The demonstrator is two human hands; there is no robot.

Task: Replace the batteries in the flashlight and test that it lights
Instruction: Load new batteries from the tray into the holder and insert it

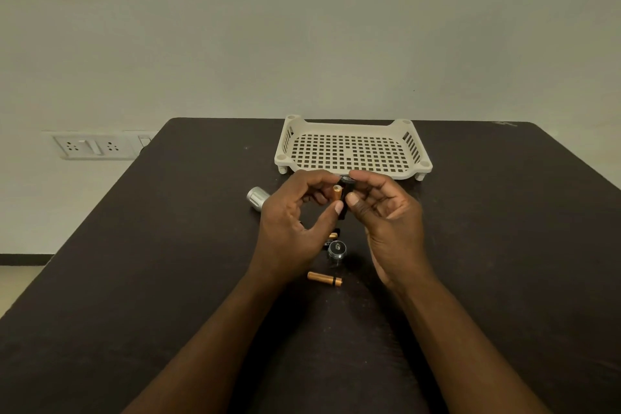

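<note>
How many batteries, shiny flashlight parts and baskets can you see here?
Batteries: 3, one held between the hands, one on the table, one partly hidden under the left hand
Shiny flashlight parts: 2, the body and the cap
Black holder in the hands: 1
Baskets: 1
Total: 7

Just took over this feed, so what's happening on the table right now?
A person is swapping flashlight batteries. The left hand and right hand together hold a small black battery holder with a copper-topped battery going in. Another battery lies on the table beside the tail cap; the silver flashlight body lies left.
</note>
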